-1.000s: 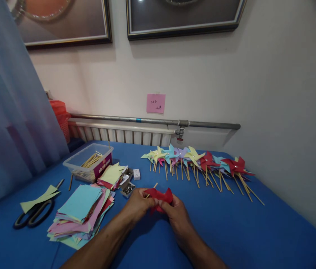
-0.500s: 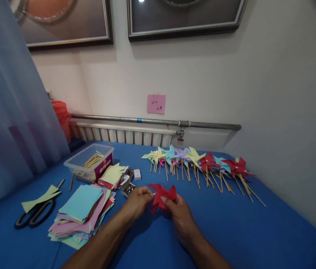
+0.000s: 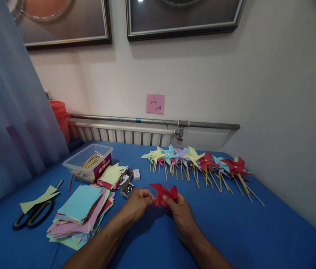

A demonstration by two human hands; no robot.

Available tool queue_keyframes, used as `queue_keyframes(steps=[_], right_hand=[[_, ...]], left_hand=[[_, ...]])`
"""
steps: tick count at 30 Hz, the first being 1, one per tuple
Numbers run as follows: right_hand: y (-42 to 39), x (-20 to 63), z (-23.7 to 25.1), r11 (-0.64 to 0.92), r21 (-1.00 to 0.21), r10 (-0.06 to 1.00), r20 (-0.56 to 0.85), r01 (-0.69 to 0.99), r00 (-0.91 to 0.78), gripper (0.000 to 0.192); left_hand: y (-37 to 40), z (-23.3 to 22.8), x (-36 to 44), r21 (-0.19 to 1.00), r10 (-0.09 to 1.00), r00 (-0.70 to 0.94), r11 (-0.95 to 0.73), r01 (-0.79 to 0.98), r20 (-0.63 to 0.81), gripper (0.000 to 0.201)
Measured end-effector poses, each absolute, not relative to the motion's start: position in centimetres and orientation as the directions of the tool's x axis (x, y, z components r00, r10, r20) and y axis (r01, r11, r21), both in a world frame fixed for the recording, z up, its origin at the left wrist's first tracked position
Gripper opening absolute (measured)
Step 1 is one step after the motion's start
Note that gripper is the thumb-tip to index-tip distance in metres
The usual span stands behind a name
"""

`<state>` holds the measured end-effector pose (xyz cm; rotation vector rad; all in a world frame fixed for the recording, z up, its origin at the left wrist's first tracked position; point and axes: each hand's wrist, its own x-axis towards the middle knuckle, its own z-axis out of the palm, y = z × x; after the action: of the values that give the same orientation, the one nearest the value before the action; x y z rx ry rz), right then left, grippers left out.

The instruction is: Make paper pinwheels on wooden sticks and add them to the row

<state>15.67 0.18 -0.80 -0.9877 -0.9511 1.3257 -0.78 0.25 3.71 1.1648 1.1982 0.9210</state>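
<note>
A red paper pinwheel [image 3: 162, 194] is gripped by my right hand [image 3: 182, 216], the thumb pressed on its front and the fingers behind it. My left hand [image 3: 139, 203] is closed in a pinch at the pinwheel's left edge. Whatever sits between those fingertips is too small to make out. Close behind my left hand, small open boxes [image 3: 128, 188] hold shiny metal pieces that look like thumbtacks. A small white box [image 3: 136, 174] is beside them. No stick shows on the red pinwheel.
Finished pinwheels [image 3: 180, 153] on sticks lie in a row at the back right. At left are a stack of coloured paper [image 3: 79, 203], cut paper [image 3: 111, 175], a plastic tub [image 3: 87, 160] of sticks and black scissors [image 3: 39, 216] under pale paper. Behind the blue table runs a pipe [image 3: 155, 121].
The red pinwheel has tilted in my right hand, its face showing flatter. My left fingertips have stayed close to its left edge. The view has shifted slightly.
</note>
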Motion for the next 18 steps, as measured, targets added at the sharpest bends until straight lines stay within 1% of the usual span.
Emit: queue_keyframes(steps=[5, 13, 18], right_hand=[[0.35, 15.73, -1.17, -0.015, -0.948, 0.999, -0.023, -0.319, 0.023, 0.038], [0.38, 15.55, -1.11, 0.004, -0.935, 1.000, -0.001, -0.354, 0.013, 0.037], [0.60, 15.58, -1.46, 0.006, -0.929, 0.999, -0.007, -0.370, 0.035, 0.037]], left_hand=[[0.32, 3.78, -0.83, 0.979, 0.967, 0.158, 0.193, 0.063, -0.201, 0.006], [0.32, 3.61, -0.92, 0.975, 0.962, 0.164, 0.209, 0.073, -0.218, 0.006], [0.22, 3.67, -1.07, 0.976, 0.962, 0.173, 0.204, 0.071, -0.213, 0.011]])
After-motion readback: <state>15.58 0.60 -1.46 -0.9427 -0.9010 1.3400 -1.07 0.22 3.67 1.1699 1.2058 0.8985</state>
